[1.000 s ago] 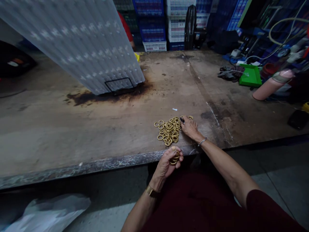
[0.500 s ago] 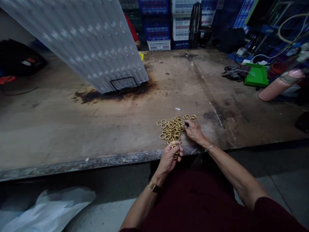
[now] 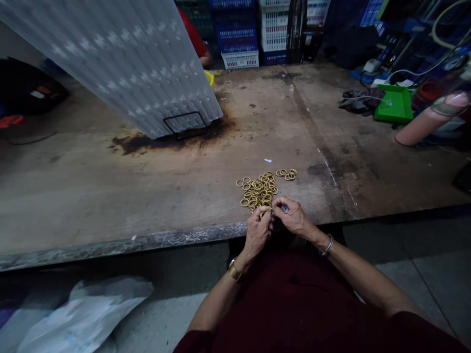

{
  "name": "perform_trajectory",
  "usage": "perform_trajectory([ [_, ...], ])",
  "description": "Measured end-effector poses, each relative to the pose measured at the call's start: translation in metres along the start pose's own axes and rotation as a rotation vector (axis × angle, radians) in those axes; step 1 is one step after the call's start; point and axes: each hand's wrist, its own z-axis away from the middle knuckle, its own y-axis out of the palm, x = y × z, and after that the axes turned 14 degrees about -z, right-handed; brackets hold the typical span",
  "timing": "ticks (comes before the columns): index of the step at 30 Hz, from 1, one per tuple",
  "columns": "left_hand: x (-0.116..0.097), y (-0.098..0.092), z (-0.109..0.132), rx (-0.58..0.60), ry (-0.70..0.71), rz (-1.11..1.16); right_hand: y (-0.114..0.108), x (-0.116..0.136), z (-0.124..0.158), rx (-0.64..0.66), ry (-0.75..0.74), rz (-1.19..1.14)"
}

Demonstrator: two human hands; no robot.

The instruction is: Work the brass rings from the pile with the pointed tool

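My left hand (image 3: 256, 229) is closed on a few brass-coloured metal rings (image 3: 263, 214) at the front edge of the table, one pinched between thumb and forefinger. Close against it, my right hand (image 3: 295, 218) is closed, its fingertips meeting the ring in the left hand. A small dark piece (image 3: 284, 208) shows among the right fingers; its kind is too small to make out. Just beyond both hands lies a heap of similar rings (image 3: 258, 188). Several more rings (image 3: 290, 175) lie in a small group to the right of the heap.
A tall ribbed translucent panel stack (image 3: 147, 73) leans in a black wire stand (image 3: 186, 122) on the wooden table (image 3: 91, 191). To the right are a green tray (image 3: 395, 104) and a pink bottle (image 3: 421, 125). Behind, a person's red sleeve (image 3: 193, 34) shows near crates (image 3: 239, 39).
My right hand has come back from beside the ring heap to meet the left hand. The left hand has turned slightly and lifted its rings toward the right fingertips. The view has shifted a little.
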Motion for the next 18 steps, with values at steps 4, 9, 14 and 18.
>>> perform_trajectory([
  [4, 0.0027, 0.0009, 0.0001, -0.07, 0.114, -0.078, -0.0026, 0.0016, -0.0009, -0.035, 0.246, -0.134],
  [9, 0.0068, 0.0033, -0.0028, -0.107, 0.178, -0.108, -0.0015, 0.0019, 0.0053, 0.031, 0.465, -0.336],
  [14, 0.0015, 0.0024, -0.0007, -0.029, 0.113, -0.085, 0.0013, -0.0021, 0.0045, -0.02, 0.423, -0.342],
  [18, 0.0005, -0.0012, 0.0006, 0.086, 0.015, -0.029, 0.0004, -0.0025, -0.0009, -0.082, 0.289, -0.155],
])
